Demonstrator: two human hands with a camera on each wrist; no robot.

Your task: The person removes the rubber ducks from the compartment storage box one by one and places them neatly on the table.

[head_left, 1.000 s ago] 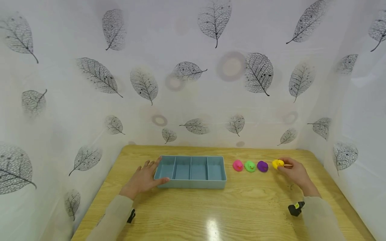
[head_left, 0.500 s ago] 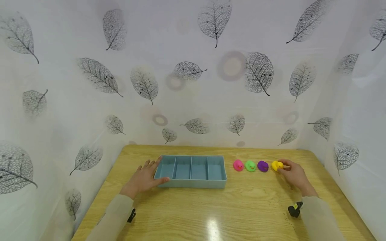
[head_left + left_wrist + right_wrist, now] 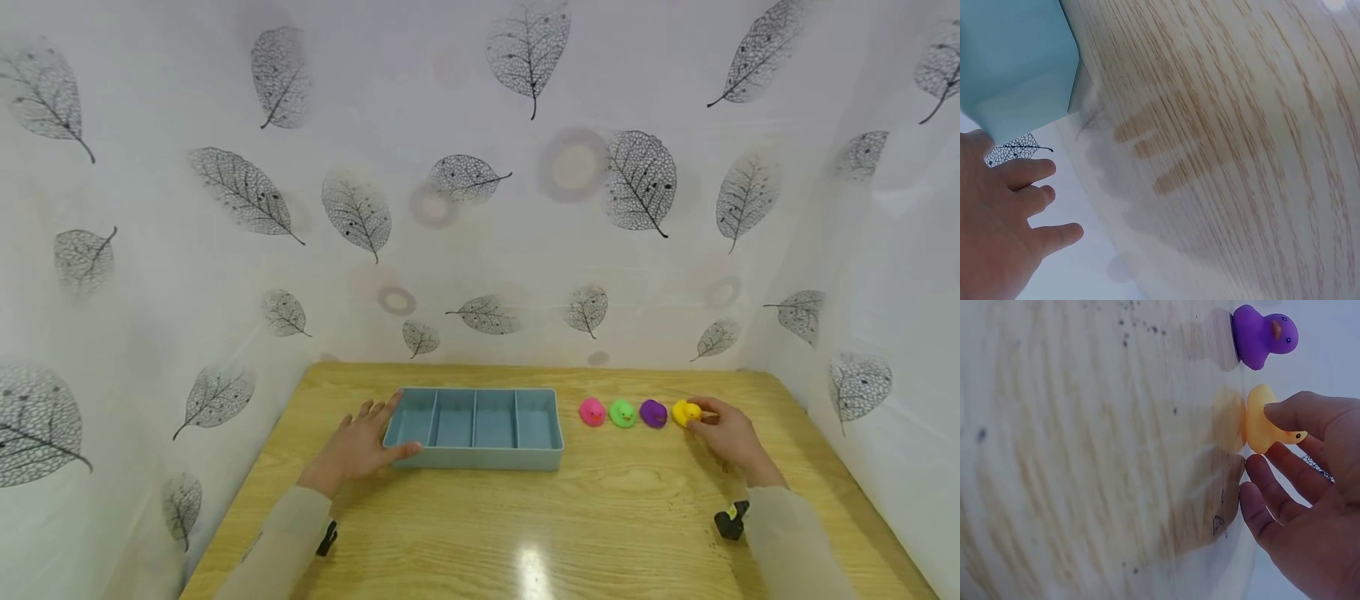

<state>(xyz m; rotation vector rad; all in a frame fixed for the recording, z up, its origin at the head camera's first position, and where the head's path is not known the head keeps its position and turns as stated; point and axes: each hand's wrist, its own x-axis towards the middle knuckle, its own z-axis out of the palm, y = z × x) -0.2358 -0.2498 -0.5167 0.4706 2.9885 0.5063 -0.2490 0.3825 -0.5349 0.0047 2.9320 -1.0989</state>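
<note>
At the right of the head view my right hand (image 3: 733, 442) pinches a yellow rubber duck (image 3: 684, 413) between thumb and fingers. The right wrist view has the yellow duck (image 3: 1259, 419) upright on the table, the thumb across its side. Left of it stand a purple rubber duck (image 3: 653, 414), a green one (image 3: 622, 414) and a pink one (image 3: 592, 412), roughly in a row. My left hand (image 3: 354, 448) rests, fingers spread, on the left end of a blue-grey compartment tray (image 3: 480, 459); its thumb touches the front rim, and a finger reaches the back left corner.
The tray's several compartments hold nothing visible. A wooden table (image 3: 465, 533) carries everything, with a light reflection near its front. White leaf-print sheeting (image 3: 480, 242) closes off the back and both sides. A black wrist camera (image 3: 731, 521) sits by the right sleeve.
The right hand has shifted slightly left and turned the yellow duck, so that its face shows more toward the front. Left hand, tray and the other ducks stay put.
</note>
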